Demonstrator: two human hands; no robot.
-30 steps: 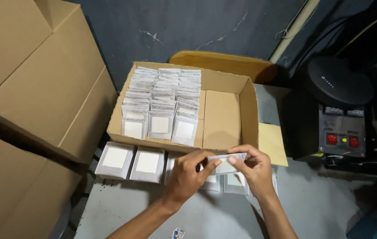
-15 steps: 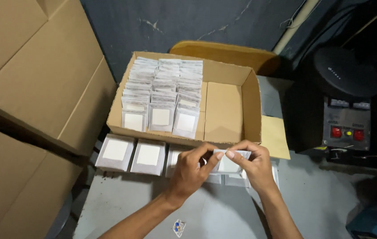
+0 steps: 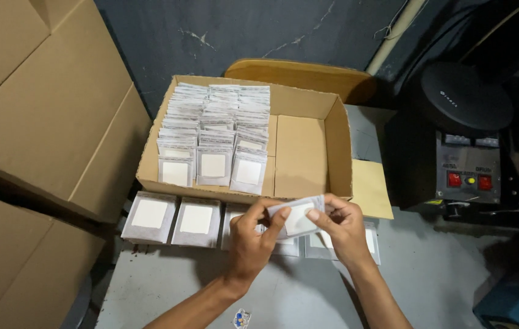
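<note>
Left hand [image 3: 253, 234], right hand [image 3: 341, 228] half-cover packet [image 3: 296, 218].

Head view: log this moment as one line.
left hand: holds packet | right hand: holds packet | packet: above table, near cardboard box | box: three rows filled

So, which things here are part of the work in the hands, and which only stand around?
In use:
left hand
right hand
small flat grey-and-white packet held between both
open brown cardboard box, rows of same packets
packets laid on grey table

Standing around:
black machine with red buttons
large closed cardboard cartons
</note>
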